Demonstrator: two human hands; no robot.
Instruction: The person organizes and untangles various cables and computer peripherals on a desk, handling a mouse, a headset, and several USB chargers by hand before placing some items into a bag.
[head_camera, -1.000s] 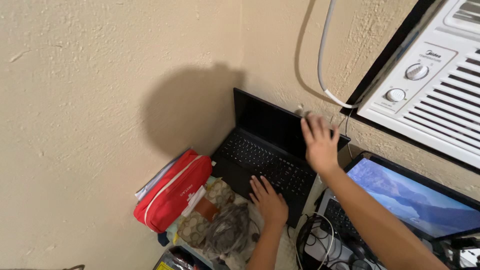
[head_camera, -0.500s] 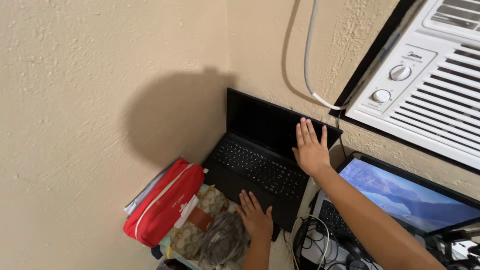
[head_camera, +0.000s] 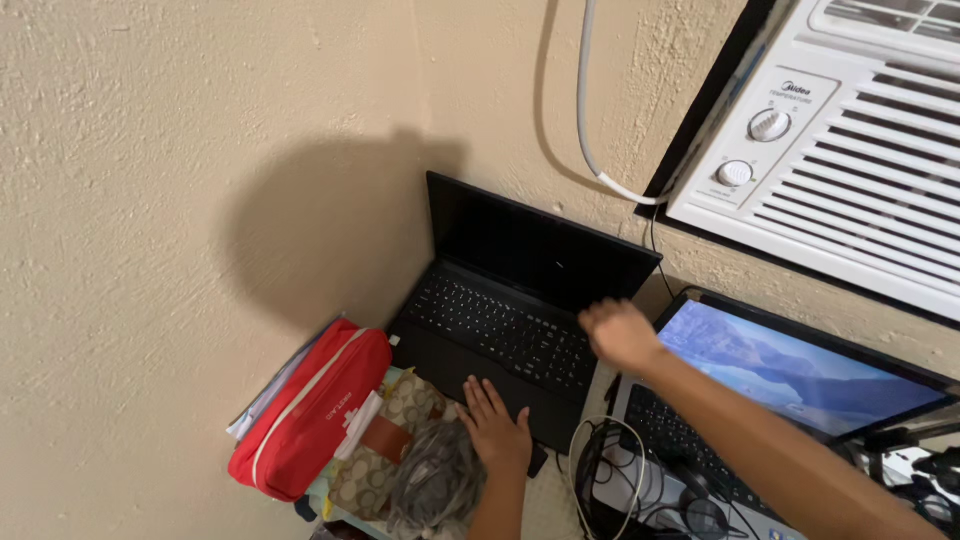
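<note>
- The black laptop (head_camera: 520, 300) stood open in the corner against the beige wall (head_camera: 200, 150), with its screen dark and its lid upright, just beside a second laptop (head_camera: 790, 380) whose screen showed a mountain picture.
- The left hand (head_camera: 495, 425) lay flat on the front edge of the black laptop's base, fingers spread and pressed down, holding nothing.
- The right hand (head_camera: 620, 335) hovered at the right side of the keyboard, blurred, fingers loosely curled; I could not tell whether it touched the keys.
- The black laptop looked stiff and moderately heavy, with smooth plastic that could slip. The hinge and the screen were probably the fragile parts.
- In my judgement the base, held at both side edges, was the safest place to grip, not the thin lid.
- A red pouch (head_camera: 305, 410) and a patterned brown pouch (head_camera: 385, 440) lay to the left, and tangled cables (head_camera: 620, 470) lay near the front, which could catch.
</note>
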